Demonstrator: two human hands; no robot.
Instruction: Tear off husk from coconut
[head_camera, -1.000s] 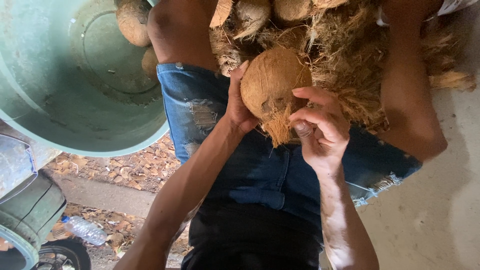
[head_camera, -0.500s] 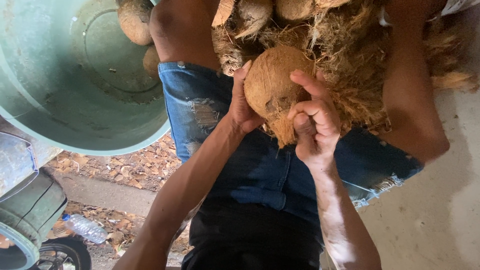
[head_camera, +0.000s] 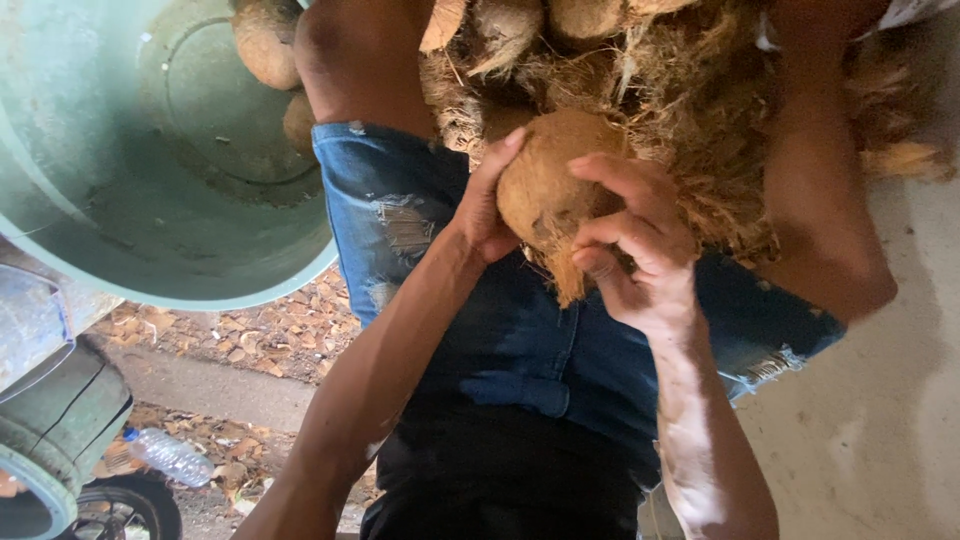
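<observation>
Dry leaves (head_camera: 270, 335) are littering the ground along a concrete kerb, and pale concrete floor (head_camera: 880, 430) is filling the lower right of the view. At the far left a big green tub (head_camera: 130, 210) is lying tipped, its open mouth showing a few husked coconuts (head_camera: 268, 45) resting deep inside, near its upper edge. Below the tub's rim a clear plastic bottle (head_camera: 168, 455) is lying among the leaves, just beside a dark tyre (head_camera: 130, 505). Moving right, the person is sitting in torn blue denim shorts (head_camera: 400, 220), knees spread. The left hand (head_camera: 485, 205) is cupping the left side of a coconut (head_camera: 545, 185), thumb pressed up against its shell, clamped on it. The coconut is sitting between the knees, partly stripped, with a tuft of fibre hanging from its lower end. The right hand (head_camera: 635, 245) is gripping the coconut's right side, fingers curled tight over the shell and fibre. Behind both hands a heap of loose brown husk (head_camera: 700, 110) is piling up across the top, touching the coconut and spreading toward the right knee.
</observation>
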